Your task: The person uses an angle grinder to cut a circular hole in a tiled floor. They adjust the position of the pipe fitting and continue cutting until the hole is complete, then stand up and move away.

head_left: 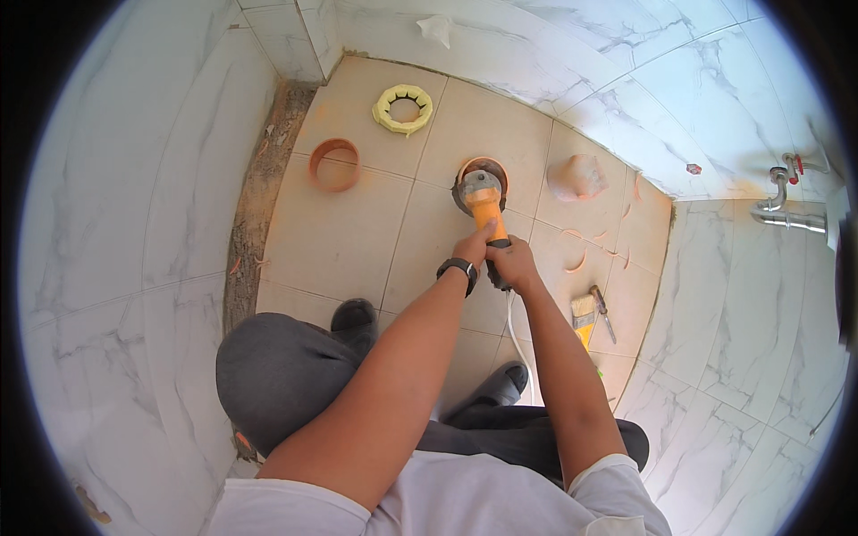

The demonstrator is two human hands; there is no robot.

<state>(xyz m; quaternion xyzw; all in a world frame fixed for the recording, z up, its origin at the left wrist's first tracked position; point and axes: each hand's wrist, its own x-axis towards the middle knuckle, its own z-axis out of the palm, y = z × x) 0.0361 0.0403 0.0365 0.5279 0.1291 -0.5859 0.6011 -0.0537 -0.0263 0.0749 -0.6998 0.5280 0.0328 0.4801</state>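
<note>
- While the left hand and right hand gripped the orange-and-black angle grinder, fingers closed, its head overlapped a round terracotta-coloured ring, far centre.
- Steady, level pressure seemed best, the thin white cord kept clear.

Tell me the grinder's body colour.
The grinder's body is yellow-orange, best seen in the head view.

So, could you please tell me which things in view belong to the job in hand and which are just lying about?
In the job: left hand, right hand, yellow grinder, white cord, reddish ring at the grinder's head.

Apparently lying about: second reddish ring, pale yellow ring, pinkish bundle, brush, slim tool, curved strips.
</note>
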